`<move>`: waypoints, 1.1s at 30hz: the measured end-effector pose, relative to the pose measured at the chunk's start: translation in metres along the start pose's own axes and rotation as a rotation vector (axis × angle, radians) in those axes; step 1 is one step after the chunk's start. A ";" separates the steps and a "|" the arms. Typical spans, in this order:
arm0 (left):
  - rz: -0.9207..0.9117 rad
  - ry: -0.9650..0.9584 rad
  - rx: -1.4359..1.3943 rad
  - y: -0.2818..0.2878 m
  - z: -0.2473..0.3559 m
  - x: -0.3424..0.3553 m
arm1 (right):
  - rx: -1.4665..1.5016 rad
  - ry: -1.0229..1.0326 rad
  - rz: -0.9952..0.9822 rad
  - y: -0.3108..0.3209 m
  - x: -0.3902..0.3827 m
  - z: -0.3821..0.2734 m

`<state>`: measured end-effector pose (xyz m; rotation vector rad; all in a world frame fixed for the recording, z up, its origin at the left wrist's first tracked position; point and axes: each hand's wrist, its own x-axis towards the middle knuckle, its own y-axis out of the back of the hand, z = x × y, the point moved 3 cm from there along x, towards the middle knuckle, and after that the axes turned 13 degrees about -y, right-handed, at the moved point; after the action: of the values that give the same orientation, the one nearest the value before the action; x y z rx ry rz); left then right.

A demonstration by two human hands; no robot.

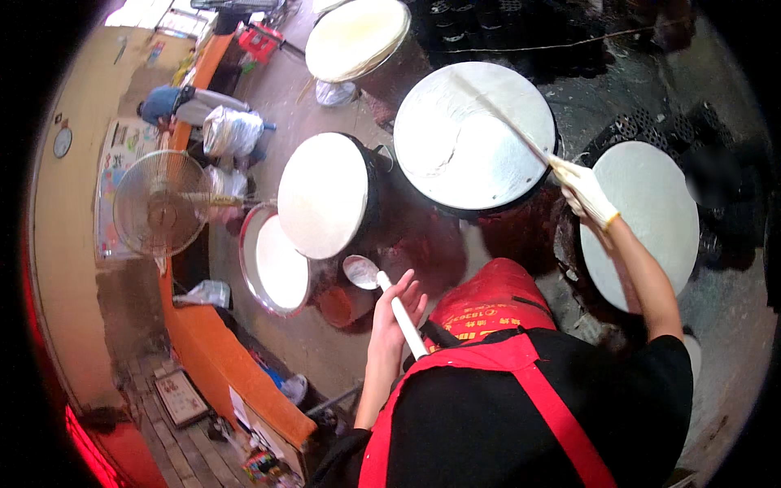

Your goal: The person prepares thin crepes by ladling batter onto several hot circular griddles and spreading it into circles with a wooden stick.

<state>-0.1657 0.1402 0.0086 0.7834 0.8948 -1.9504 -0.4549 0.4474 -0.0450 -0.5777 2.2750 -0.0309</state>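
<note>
In the head view, my gloved right hand (pixel 584 189) is closed on a long thin stick (pixel 506 115) laid across the big round griddle (pixel 423 106) at upper centre, which has a pale layer and a wavy ridge on it. My left hand (pixel 394 317), bare, curls loosely around the white handle of a ladle (pixel 360 272), whose bowl is beside a smaller round griddle (pixel 321 191) and a basin of white liquid (pixel 268 260). Another round plate (pixel 639 220) lies at right, partly behind my right arm.
A griddle with a pale sheet (pixel 358 37) stands at the back. At left are a standing fan (pixel 163 203), an orange counter edge (pixel 220 374) and another person (pixel 175 106) bending by white sacks (pixel 232 130). Black perforated briquettes (pixel 651 122) are piled at back right.
</note>
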 end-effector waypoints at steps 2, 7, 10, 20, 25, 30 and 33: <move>-0.091 0.016 0.044 -0.007 0.015 0.009 | -0.141 -0.031 0.034 -0.020 -0.001 0.006; -0.188 0.038 0.159 0.022 0.058 0.039 | -0.269 -0.055 -0.104 -0.057 -0.061 0.075; -0.251 -0.012 0.244 0.048 0.083 0.057 | 0.030 -0.096 -0.024 -0.078 -0.108 0.145; -0.287 -0.142 0.142 0.153 0.147 0.048 | 0.563 0.244 0.157 -0.362 0.124 0.059; -0.222 -0.223 0.170 0.206 0.161 0.044 | 0.594 0.231 0.437 -0.398 0.169 0.053; -0.260 -0.181 0.115 0.213 0.160 0.051 | 0.736 0.158 0.451 -0.398 0.092 0.105; -0.274 -0.130 0.120 0.194 0.151 0.052 | 0.722 0.153 0.467 -0.366 0.058 0.131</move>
<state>-0.0494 -0.0828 -0.0058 0.6178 0.8476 -2.2847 -0.2532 0.1155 -0.1040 0.3404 2.2761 -0.6495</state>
